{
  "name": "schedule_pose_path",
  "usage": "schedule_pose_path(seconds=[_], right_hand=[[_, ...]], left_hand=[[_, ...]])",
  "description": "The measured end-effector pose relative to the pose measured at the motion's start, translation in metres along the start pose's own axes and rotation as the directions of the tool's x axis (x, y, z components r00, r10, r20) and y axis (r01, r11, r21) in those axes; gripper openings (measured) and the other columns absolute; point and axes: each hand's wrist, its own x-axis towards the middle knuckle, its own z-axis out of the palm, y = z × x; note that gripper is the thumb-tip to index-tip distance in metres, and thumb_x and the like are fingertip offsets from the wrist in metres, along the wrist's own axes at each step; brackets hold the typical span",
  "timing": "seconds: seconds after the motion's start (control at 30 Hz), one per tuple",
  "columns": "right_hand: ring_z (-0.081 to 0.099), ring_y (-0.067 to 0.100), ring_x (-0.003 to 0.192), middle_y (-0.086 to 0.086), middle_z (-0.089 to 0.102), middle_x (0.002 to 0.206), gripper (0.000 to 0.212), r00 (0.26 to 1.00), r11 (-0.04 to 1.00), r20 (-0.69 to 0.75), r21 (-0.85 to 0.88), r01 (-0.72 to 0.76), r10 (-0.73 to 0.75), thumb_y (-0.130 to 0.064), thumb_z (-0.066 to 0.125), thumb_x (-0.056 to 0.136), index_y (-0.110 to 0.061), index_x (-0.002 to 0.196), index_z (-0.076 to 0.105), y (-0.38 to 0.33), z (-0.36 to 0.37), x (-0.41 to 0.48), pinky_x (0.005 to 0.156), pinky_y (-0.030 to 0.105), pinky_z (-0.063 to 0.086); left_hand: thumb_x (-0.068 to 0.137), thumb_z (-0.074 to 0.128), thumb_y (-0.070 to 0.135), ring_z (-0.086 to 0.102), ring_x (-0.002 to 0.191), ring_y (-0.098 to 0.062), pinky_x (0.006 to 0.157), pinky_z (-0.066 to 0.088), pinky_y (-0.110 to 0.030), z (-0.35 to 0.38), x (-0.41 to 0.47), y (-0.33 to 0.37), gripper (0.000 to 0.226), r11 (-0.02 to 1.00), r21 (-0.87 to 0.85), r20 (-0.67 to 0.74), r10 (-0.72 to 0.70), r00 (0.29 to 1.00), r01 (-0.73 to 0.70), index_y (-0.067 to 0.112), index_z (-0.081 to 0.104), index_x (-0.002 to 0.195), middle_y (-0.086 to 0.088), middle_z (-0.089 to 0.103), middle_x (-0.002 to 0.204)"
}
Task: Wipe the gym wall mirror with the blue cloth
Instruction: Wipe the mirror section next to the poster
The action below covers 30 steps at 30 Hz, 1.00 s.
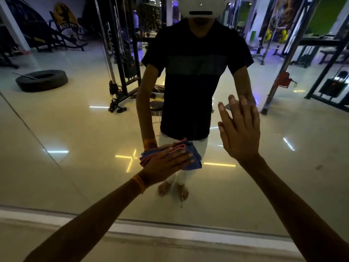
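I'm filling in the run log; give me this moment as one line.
left hand: flat, pressing blue cloth on mirror | right hand: open, empty, palm toward glass | stage: wiping, low centre

Before you stands a wall mirror (56, 129); a folded blue cloth (190, 157) lies pressed flat against its glass, near the lower middle.

I am pressing the blue cloth (190, 157) flat against the mirror (79, 129) with my left hand (166, 163), my right hand (239, 129) spread open at two o'clock.
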Motion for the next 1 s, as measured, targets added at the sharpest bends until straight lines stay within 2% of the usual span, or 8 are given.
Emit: schedule_pose_path(seconds=[0.1,0.27,0.4,0.47,0.7,0.77,0.87,1.0], right_hand=[[0.037,0.041,0.147,0.021,0.044,0.156,0.051,1.000,1.000,0.023,0.002,0.012,-0.012,-0.034,0.048,0.107,-0.010,0.152,0.045,0.002,-0.003,0.001,0.123,0.054,0.024],[0.037,0.045,0.146,0.022,0.044,0.156,0.052,1.000,0.997,-0.002,0.083,-0.008,0.008,-0.029,0.048,0.104,-0.008,0.151,0.044,-0.023,-0.008,0.024,0.120,0.063,0.025],[0.034,0.043,0.148,0.022,0.041,0.158,0.052,0.997,0.996,0.040,0.069,0.061,-0.064,-0.027,0.046,0.104,-0.007,0.152,0.044,-0.037,-0.003,0.044,0.123,0.058,0.021],[0.034,0.042,0.148,0.021,0.040,0.159,0.053,0.991,0.992,0.062,0.051,0.113,-0.116,-0.027,0.047,0.104,-0.007,0.153,0.043,-0.037,-0.003,0.048,0.125,0.056,0.017],[0.033,0.041,0.149,0.017,0.034,0.161,0.054,0.999,0.995,-0.011,0.090,0.034,-0.033,-0.039,0.026,0.111,-0.010,0.155,0.037,-0.063,-0.004,0.085,0.120,0.062,0.027],[0.031,0.042,0.150,0.017,0.031,0.163,0.053,0.998,0.996,0.023,0.069,0.055,-0.056,-0.037,0.031,0.111,-0.011,0.156,0.037,-0.074,0.002,0.084,0.123,0.060,0.023],[0.032,0.042,0.150,0.016,0.030,0.163,0.055,0.994,0.996,0.076,-0.030,0.087,-0.084,-0.035,0.049,0.107,-0.015,0.157,0.039,-0.087,0.011,0.077,0.123,0.058,0.021],[0.035,0.042,0.149,0.015,0.036,0.161,0.055,0.997,0.997,0.035,-0.033,0.075,-0.074,-0.040,0.047,0.106,-0.017,0.156,0.041,-0.109,0.014,0.095,0.121,0.060,0.025]], left_hand=[[0.094,0.070,0.015,0.009,0.157,-0.028,0.127,0.013,-0.045,-0.040,0.035,-0.051,0.063,0.990,-0.114,-0.196,-0.107,0.975,0.086,0.001,0.045,0.150,-0.018,0.040,0.156],[0.110,0.044,0.033,-0.007,0.159,-0.022,0.129,0.002,-0.050,-0.066,0.054,-0.115,0.070,0.907,-0.104,-0.482,-0.404,0.777,0.407,0.023,0.002,0.165,0.002,-0.009,0.173],[0.109,0.043,0.031,0.004,0.159,-0.028,0.128,0.008,-0.053,-0.025,0.015,-0.066,0.066,0.984,0.032,-0.281,-0.157,0.947,0.173,0.020,0.010,0.165,-0.005,0.001,0.173],[0.111,0.037,0.031,0.003,0.160,-0.026,0.129,0.009,-0.051,-0.028,0.007,-0.084,0.062,0.989,0.046,-0.294,-0.119,0.948,0.139,0.019,0.009,0.165,-0.005,0.004,0.173],[0.111,0.032,0.036,-0.008,0.158,-0.017,0.129,0.003,-0.049,-0.090,0.016,-0.170,0.063,0.779,-0.254,-0.476,-0.616,0.627,0.573,0.029,-0.003,0.164,0.009,-0.014,0.171],[0.108,0.037,0.035,-0.007,0.159,-0.021,0.129,0.001,-0.049,-0.064,-0.004,-0.140,0.069,0.826,-0.234,-0.413,-0.562,0.716,0.513,0.026,-0.002,0.164,0.004,-0.012,0.172],[0.110,0.038,0.033,0.003,0.160,-0.027,0.129,0.007,-0.051,-0.034,-0.056,-0.127,0.064,0.984,-0.007,-0.276,-0.174,0.945,0.179,0.021,0.008,0.165,-0.005,-0.002,0.173],[0.110,0.041,0.032,-0.005,0.159,-0.022,0.129,0.004,-0.048,-0.077,-0.060,-0.204,0.068,0.936,-0.033,-0.420,-0.331,0.845,0.350,0.022,0.003,0.165,-0.001,-0.009,0.173]])
